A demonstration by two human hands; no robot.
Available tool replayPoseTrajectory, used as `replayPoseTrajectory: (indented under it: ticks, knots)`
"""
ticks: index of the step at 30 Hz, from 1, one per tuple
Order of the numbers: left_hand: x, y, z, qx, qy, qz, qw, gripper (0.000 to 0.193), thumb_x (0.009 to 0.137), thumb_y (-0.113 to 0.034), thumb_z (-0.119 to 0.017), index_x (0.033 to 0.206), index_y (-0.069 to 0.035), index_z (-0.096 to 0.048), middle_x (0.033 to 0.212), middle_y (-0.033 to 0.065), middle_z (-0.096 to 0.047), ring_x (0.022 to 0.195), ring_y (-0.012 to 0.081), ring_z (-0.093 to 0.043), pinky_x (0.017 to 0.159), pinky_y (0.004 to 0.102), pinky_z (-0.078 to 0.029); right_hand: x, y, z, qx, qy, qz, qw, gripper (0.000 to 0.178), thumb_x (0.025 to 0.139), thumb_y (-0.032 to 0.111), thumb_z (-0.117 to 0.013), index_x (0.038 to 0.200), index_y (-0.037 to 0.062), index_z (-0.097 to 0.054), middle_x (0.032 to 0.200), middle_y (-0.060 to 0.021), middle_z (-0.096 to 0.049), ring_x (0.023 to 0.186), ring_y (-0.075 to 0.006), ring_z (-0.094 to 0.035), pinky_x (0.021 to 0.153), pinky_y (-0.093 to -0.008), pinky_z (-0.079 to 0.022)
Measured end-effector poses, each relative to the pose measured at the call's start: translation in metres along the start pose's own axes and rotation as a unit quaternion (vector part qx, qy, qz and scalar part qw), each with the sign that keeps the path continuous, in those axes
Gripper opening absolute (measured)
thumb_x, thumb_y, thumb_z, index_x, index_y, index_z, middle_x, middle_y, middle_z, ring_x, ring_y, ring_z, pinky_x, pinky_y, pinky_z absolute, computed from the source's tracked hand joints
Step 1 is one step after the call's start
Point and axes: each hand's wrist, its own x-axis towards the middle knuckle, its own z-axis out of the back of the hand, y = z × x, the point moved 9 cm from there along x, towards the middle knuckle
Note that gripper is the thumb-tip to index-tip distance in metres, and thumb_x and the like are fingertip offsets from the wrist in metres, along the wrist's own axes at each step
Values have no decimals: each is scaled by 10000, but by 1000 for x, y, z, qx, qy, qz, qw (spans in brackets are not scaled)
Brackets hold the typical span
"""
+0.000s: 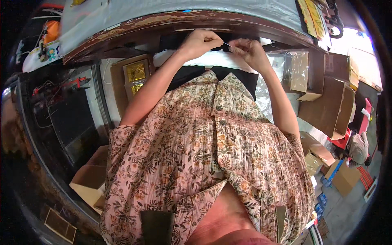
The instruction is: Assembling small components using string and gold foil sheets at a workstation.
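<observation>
Close under the table's front edge, my left hand (201, 44) pinches one end of a thin pale strand (226, 44) between thumb and fingertips. The strand runs a short way across to my right hand (250, 52), whose fingers are curled together at its other end. What the strand is made of is too small to tell. Below both hands a white sheet-like piece (200, 59) lies across my dark-clad lap. Whether it is joined to the strand cannot be seen.
The worn wooden table edge (159, 19) runs just beyond my hands, with a pale cover on top. A cardboard box (118, 75) with gold packets stands at left. Clear plastic (277, 65) and open cardboard boxes (326, 104) are at right. A red tool (81, 83) lies far left.
</observation>
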Motion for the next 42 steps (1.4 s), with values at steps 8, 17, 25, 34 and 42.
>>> replayPoseTrajectory:
  ticks: [8, 17, 25, 34, 42]
  knots:
    - [-35, -100, 18, -15, 20, -101, 995, 170, 998, -129, -548, 1004, 30, -607, 948, 52, -636, 919, 109, -574, 842, 294, -482, -26, 147, 63, -52, -94, 168, 980, 82, 852, 24, -732, 918, -24, -723, 838, -117, -695, 746, -182, -618, 683, -318, -491]
    - [-50, -233, 6, -453, 155, -161, 863, 240, 1010, -154, -518, 1217, -34, -509, 915, 64, -593, 807, 173, -619, 776, 325, -505, -63, 272, 145, 6, -144, 291, 946, 82, 879, -40, -684, 959, -43, -665, 911, -82, -665, 780, -102, -603, 665, -219, -484]
    - [-22, -231, 38, -134, -8, -155, 979, 212, 962, -191, -645, 970, 15, -695, 790, 4, -660, 688, 22, -547, 588, 207, -439, -33, 167, 152, 212, -136, 29, 967, 175, 932, 175, -705, 941, 2, -678, 842, -41, -679, 777, -94, -606, 706, -238, -479]
    - [3, -236, 47, 81, -48, -163, 982, 184, 893, -178, -667, 942, -4, -700, 795, 62, -707, 731, 95, -635, 700, 288, -535, -21, 176, 156, -38, -88, 61, 994, 306, 919, 122, -697, 1216, 50, -695, 1071, -61, -737, 940, -115, -674, 839, -284, -544]
    - [12, -245, 33, 102, -18, -147, 984, 187, 955, -190, -643, 949, -6, -676, 780, -45, -617, 699, 14, -506, 609, 213, -430, -23, 177, 153, -174, -116, 101, 973, 242, 902, 81, -703, 1124, -15, -705, 921, -98, -745, 836, -131, -691, 778, -279, -550]
